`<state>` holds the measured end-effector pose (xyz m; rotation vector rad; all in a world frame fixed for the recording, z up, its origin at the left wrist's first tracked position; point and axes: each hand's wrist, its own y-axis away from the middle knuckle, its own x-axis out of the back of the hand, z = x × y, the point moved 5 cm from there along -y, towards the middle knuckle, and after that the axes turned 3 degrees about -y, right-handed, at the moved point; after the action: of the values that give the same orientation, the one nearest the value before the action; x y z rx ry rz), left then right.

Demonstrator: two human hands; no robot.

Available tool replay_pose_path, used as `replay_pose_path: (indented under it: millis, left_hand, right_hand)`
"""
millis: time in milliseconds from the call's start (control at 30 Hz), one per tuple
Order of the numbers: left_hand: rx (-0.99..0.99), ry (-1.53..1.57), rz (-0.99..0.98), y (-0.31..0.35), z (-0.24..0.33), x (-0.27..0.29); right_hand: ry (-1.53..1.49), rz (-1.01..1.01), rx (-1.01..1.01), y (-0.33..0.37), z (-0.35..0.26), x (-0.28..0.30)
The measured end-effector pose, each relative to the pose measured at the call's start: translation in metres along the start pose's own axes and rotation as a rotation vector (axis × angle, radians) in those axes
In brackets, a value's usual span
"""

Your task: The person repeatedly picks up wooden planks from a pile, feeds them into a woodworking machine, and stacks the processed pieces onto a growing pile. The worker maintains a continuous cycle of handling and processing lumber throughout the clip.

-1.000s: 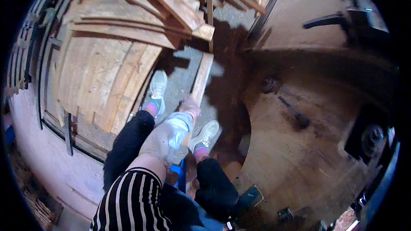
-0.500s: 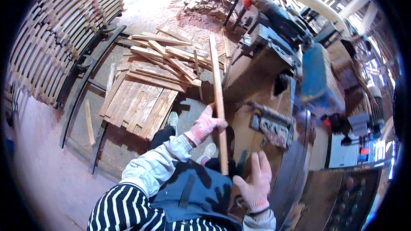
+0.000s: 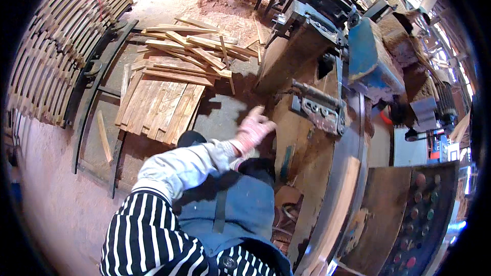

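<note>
My left hand (image 3: pixel 252 131), in a pale pinkish work glove, is held out in front of my apron. Its fingers are apart and nothing is in them. A wooden strip (image 3: pixel 337 199) lies lengthwise on the metal bed (image 3: pixel 361 145) of the woodworking machine at my right. The near end of that strip runs down to the lower edge of the picture. My right hand does not show clearly; whether it touches the strip there is hidden. Close to my left hand is a rusty metal bracket (image 3: pixel 322 111) fixed on the machine.
Sawn boards and loose strips (image 3: pixel 163 105) are piled on a low metal frame (image 3: pixel 92 92) at left. Behind it rises a tall stack of curved slats (image 3: pixel 61 46). A blue machine guard (image 3: pixel 368 53) stands far right, and a panel with several buttons (image 3: pixel 417 220) nearer right.
The wooden strip that was upright by my left hand is gone from there; a strip now lies on the machine bed. My left hand is empty, and my right hand has left the clear view.
</note>
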<state>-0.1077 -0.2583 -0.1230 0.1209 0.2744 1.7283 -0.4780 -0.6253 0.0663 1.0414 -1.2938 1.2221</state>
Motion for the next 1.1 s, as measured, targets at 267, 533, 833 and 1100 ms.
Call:
replay_pose_path:
  millis: [267,533,833,1100]
  left_hand:
    - [0.045,-0.514,0.378,-0.296,-0.078,0.183]
    - [0.379,-0.629,0.752,-0.484,-0.094,0.229]
    - [0.109,-0.564,0.635,-0.502,-0.055,0.253]
    - [0.096,0.386,0.745,-0.344,0.082,0.383]
  right_hand:
    - [0.194,0.313,0.39,-0.209,-0.05,-0.019]
    - [-0.113,0.304,-0.188,-0.352,-0.07,-0.05]
    - [-0.097,0.174,-0.034,-0.444,-0.157,-0.051]
    - [-0.41,-0.246,0.013,-0.417,-0.36,-0.029]
